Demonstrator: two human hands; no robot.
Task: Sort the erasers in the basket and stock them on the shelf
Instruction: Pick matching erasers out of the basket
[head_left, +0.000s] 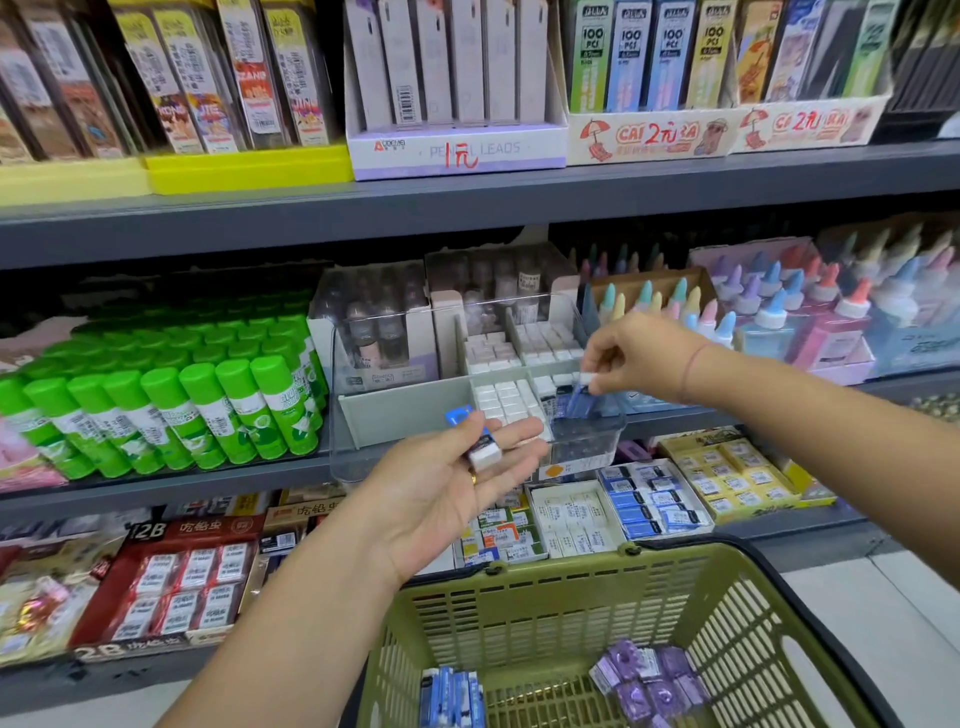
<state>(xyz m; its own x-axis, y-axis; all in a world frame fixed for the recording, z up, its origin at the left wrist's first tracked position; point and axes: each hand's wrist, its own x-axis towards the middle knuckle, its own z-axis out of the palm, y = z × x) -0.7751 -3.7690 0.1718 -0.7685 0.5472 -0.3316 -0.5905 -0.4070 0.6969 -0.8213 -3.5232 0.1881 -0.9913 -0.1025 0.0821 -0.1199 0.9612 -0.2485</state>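
My left hand (447, 483) lies palm up in front of the middle shelf, its thumb pinning a blue-sleeved white eraser (480, 447) against the fingers. My right hand (631, 358) reaches over a clear divided bin (587, 447) on the shelf and pinches another blue-sleeved eraser (577, 395), held end-down in the bin's front right compartment. White erasers (506, 400) fill the neighbouring compartments. Below me the green basket (550, 587) holds a row of blue erasers (452, 696) and a pile of purple erasers (649, 686).
Green glue sticks (171, 410) crowd the shelf left of the bin, pastel glue bottles (789, 312) stand to its right. The lower shelf carries boxes of erasers (649, 504) and red 2B packs (182, 577). Pencil lead boxes (457, 150) line the top shelf.
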